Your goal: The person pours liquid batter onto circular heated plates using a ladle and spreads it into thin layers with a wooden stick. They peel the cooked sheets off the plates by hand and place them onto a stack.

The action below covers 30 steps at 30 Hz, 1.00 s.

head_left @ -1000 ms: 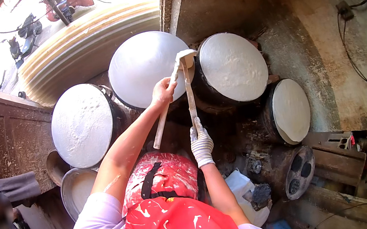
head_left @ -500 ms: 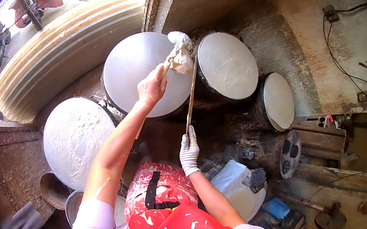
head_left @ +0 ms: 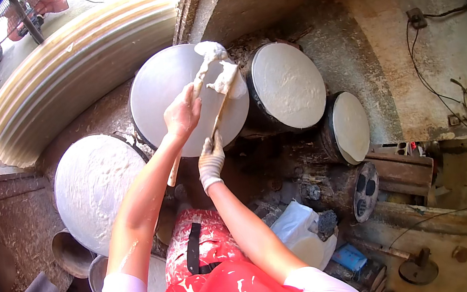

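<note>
My bare left hand (head_left: 182, 114) is closed round the handle of a wooden batter paddle (head_left: 174, 170), whose far end carries a thick clump of white batter (head_left: 210, 51). In my right hand (head_left: 211, 158), which wears a white striped glove, is a thin wooden stick (head_left: 221, 113). More wet batter (head_left: 225, 79) clings to the stick's tip, close to the paddle's head. Both tools are over the middle round griddle (head_left: 156, 91), a smooth pale disc with a whitish smear at its right. Batter covers the left griddle (head_left: 97, 184) and the right griddle (head_left: 290, 83).
A smaller griddle (head_left: 351, 128) with a pale layer stands further right. Below it lies a drum end with dark holes (head_left: 365, 190). A white plastic bag (head_left: 293, 224) and a blue packet (head_left: 350, 257) sit at lower right. Corrugated sheeting (head_left: 88, 65) curves along the upper left.
My right hand has moved left and farther out, bringing the stick's tip over the middle griddle, with batter now on it. My left hand and paddle have shifted slightly left.
</note>
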Motion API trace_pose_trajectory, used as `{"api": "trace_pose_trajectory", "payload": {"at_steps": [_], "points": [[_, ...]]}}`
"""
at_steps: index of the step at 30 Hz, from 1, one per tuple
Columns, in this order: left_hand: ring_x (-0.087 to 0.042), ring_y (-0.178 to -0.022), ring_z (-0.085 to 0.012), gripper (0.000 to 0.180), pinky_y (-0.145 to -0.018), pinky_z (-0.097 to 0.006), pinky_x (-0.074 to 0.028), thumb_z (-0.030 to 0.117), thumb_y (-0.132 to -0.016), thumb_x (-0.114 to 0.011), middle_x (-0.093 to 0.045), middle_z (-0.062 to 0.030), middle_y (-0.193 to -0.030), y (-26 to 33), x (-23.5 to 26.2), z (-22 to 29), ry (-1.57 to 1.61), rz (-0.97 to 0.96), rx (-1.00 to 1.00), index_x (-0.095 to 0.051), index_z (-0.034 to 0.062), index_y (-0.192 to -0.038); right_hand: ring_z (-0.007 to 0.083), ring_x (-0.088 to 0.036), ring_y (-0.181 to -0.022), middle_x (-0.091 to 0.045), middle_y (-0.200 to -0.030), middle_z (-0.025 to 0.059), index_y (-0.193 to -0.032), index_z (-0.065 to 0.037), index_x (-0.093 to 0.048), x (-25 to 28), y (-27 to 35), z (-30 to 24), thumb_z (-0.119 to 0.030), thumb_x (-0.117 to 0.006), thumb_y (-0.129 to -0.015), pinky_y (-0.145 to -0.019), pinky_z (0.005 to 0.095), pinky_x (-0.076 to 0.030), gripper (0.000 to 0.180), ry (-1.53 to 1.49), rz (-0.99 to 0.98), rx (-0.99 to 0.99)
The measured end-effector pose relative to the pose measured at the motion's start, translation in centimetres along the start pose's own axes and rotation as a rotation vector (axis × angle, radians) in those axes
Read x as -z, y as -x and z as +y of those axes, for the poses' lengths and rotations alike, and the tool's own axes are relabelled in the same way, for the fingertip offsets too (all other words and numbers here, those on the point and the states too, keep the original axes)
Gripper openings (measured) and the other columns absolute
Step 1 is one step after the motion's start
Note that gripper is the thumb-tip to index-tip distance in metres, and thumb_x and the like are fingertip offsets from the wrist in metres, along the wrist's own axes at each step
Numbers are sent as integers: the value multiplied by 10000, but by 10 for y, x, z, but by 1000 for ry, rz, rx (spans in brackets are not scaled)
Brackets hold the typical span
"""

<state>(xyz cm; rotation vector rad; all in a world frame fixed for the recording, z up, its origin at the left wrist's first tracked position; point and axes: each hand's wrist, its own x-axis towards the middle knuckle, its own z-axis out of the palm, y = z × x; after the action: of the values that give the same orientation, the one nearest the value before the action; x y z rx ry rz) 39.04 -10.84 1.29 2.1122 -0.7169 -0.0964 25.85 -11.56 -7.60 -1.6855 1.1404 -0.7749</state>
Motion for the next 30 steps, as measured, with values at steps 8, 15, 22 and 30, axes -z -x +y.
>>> {"api": "trace_pose_trajectory", "payload": {"at_steps": [8, 15, 22, 30], "points": [[-622, -789, -338, 375, -685, -411, -483, 217, -793, -597, -648, -151, -842, 15, 8, -19, 102, 34, 202, -539, 137, -1155, 314, -493, -1158, -487, -1281, 201, -1298, 4, -419, 10, -42, -12, -201, -481, -918, -976, 336, -376, 437, 154, -42, 106], [-649, -798, -287, 372, -696, -364, -490, 200, -801, -603, -663, -145, -869, 23, 5, -30, 125, 61, 264, -554, 109, -1158, 300, -514, -1143, -523, -1245, 196, -1275, 12, -448, 13, -21, -3, -199, -488, -918, -949, 329, -400, 417, 118, -201, 12], [-644, -818, -236, 387, -726, -327, -479, 193, -811, -609, -656, -151, -889, 33, 12, -36, 120, 63, 348, -546, 83, -1177, 296, -537, -1116, -528, -1231, 199, -1258, -9, -476, 40, -48, 2, -244, -505, -913, -946, 338, -410, 418, 176, -172, 176], [-627, -768, -191, 370, -704, -304, -474, 189, -811, -614, -657, -120, -855, 47, 8, -43, 147, 133, 415, -562, 70, -1157, 245, -548, -1090, -570, -1186, 176, -1226, 15, -502, 17, -56, -9, -150, -566, -877, -938, 305, -405, 391, 55, -411, 159]]}}
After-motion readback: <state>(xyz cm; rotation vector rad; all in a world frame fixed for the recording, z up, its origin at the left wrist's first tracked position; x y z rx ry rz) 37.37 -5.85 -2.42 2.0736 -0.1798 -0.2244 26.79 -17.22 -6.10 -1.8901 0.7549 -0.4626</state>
